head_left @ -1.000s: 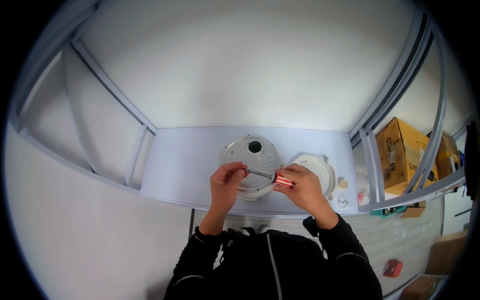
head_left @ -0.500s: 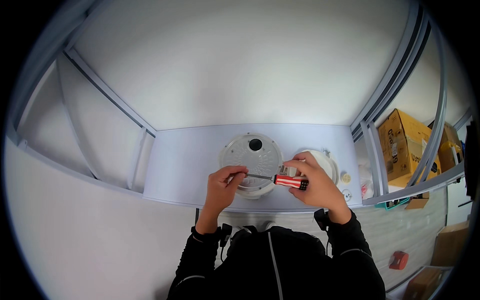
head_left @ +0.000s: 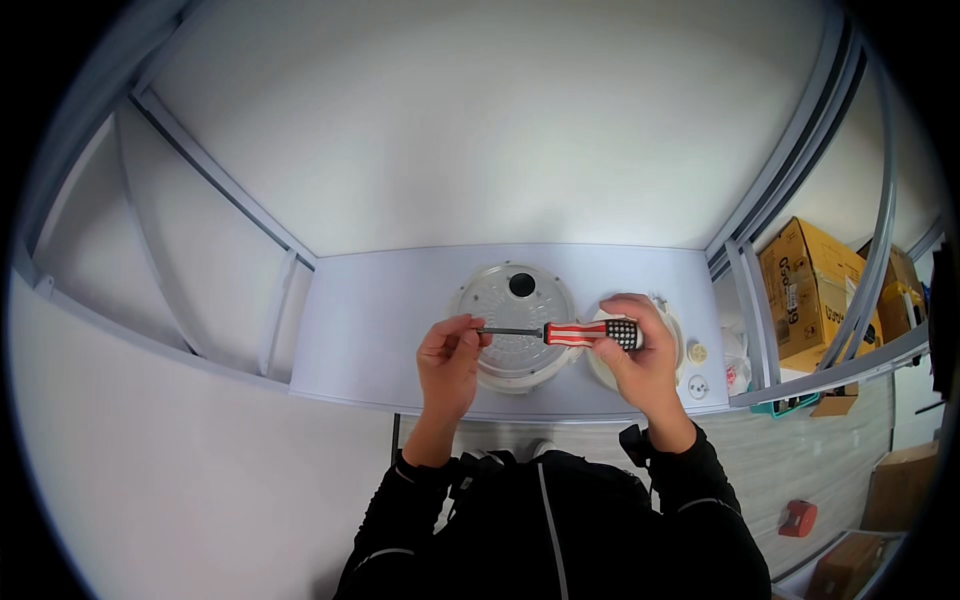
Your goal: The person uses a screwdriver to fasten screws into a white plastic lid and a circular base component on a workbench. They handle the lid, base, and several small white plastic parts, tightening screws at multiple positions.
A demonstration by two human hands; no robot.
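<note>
A screwdriver (head_left: 577, 334) with a red, white and black handle is held level above the table, its dark shaft toward the left. My right hand (head_left: 646, 358) is closed round the handle's end. With its fingertips, my left hand (head_left: 450, 362) pinches the shaft's tip; whether a small screw is there too, I cannot make out. Behind and below the screwdriver lies a round, pale metal disc-shaped part (head_left: 500, 300) with a dark round hole (head_left: 522, 285) near its far edge. A white round part (head_left: 668, 325) sits partly hidden behind my right hand.
On the white table (head_left: 375, 320), a small cream round piece (head_left: 697, 352) and a white disc (head_left: 698, 385) lie at the right. A plastic bag (head_left: 736, 365) is beside them. Grey frame posts flank the table; cardboard boxes (head_left: 805, 290) stand beyond the right one.
Both hands have raised the screwdriver slightly away from me. My right hand has shifted toward the handle's end, and its fingers have closed more around it.
</note>
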